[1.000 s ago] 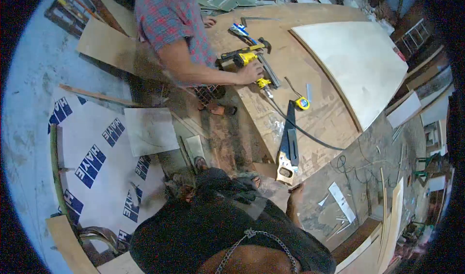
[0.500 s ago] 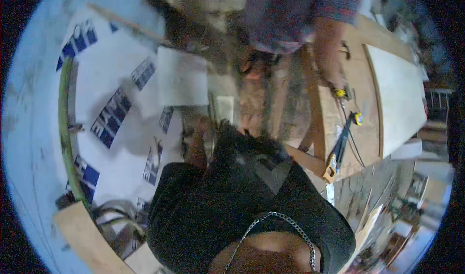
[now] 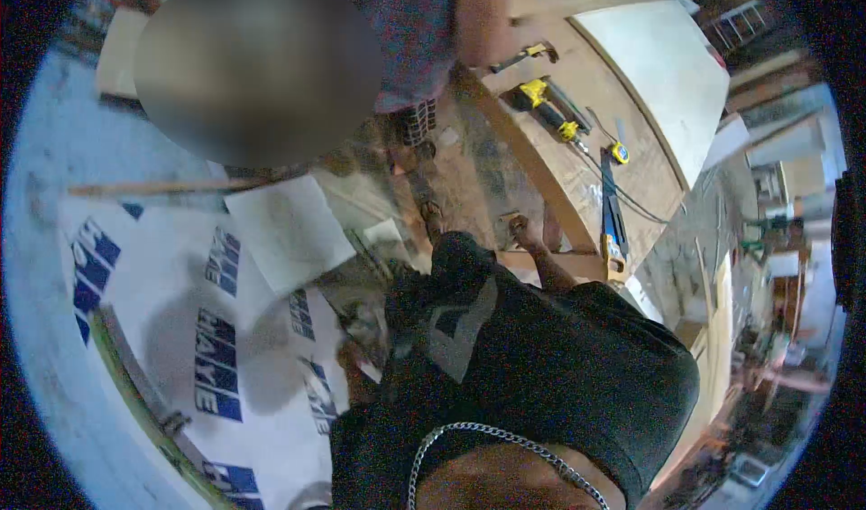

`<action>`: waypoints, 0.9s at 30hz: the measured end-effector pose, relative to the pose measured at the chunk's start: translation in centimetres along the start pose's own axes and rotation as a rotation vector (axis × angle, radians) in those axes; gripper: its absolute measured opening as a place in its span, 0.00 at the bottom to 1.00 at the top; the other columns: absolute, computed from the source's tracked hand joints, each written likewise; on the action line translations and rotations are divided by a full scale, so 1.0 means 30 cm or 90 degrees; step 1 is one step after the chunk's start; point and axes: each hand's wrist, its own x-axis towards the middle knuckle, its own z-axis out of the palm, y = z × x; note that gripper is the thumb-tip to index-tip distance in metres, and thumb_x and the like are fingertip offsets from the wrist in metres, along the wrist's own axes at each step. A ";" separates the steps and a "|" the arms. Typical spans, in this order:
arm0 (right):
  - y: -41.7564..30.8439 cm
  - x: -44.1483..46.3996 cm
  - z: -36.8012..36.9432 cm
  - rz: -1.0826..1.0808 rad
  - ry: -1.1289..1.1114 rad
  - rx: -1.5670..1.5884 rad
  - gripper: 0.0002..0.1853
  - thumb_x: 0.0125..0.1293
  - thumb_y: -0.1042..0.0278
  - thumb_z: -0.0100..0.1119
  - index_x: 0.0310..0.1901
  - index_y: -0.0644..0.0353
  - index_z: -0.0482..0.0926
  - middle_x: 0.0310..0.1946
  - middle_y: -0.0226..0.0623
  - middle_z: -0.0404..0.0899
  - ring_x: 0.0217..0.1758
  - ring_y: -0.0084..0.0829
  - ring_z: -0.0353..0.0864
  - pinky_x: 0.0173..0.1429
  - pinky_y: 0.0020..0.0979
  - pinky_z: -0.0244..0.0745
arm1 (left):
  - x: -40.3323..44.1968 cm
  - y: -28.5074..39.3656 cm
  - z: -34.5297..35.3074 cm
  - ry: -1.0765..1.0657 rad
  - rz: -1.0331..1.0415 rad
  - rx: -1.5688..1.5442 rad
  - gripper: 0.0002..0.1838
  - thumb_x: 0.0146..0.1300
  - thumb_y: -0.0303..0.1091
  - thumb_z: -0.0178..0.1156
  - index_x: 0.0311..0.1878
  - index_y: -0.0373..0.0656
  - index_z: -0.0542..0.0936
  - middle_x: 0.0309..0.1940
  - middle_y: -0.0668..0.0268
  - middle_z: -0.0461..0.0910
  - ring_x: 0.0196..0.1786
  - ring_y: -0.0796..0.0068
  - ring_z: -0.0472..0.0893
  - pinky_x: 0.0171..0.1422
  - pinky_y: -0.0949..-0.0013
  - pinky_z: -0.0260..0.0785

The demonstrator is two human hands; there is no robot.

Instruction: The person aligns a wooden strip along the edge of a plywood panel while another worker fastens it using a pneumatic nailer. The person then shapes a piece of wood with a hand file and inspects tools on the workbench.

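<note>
My left hand [image 3: 354,355] hangs low by my left side, in front of the printed white sheets. It is dim and blurred, and its fingers do not show clearly. A pale patch lies beside it, and I cannot tell whether the hand holds it. My right hand [image 3: 520,230] is ahead of my body, close to the workbench frame [image 3: 541,185]. Its fingers are smeared too. On the bench nearby lie a handsaw [image 3: 613,230], a tape measure [image 3: 620,153], a yellow and black power drill [image 3: 546,111] and a hammer [image 3: 530,55].
A co-worker's plaid shirt [image 3: 415,41] and bare arm [image 3: 483,23] are across from me at the bench. A white panel [image 3: 649,77] lies on the bench. To the left, a pale square board [image 3: 290,230] rests by printed sheets [image 3: 171,284]. Timber strips [image 3: 722,321] stand at right.
My view has swung, shifting the bench tools left and upward. The co-worker leans further in, their arm away from the drill. My right hand has come into sight.
</note>
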 end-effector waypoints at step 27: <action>-0.854 1.035 -0.413 0.015 0.342 0.500 0.07 0.59 0.69 0.58 0.35 0.57 0.71 0.26 0.34 0.75 0.26 0.27 0.76 0.27 0.29 0.71 | 0.368 0.850 1.455 -0.394 0.017 0.037 0.19 0.65 0.39 0.49 0.55 0.37 0.70 0.43 0.55 0.75 0.38 0.62 0.76 0.35 0.60 0.68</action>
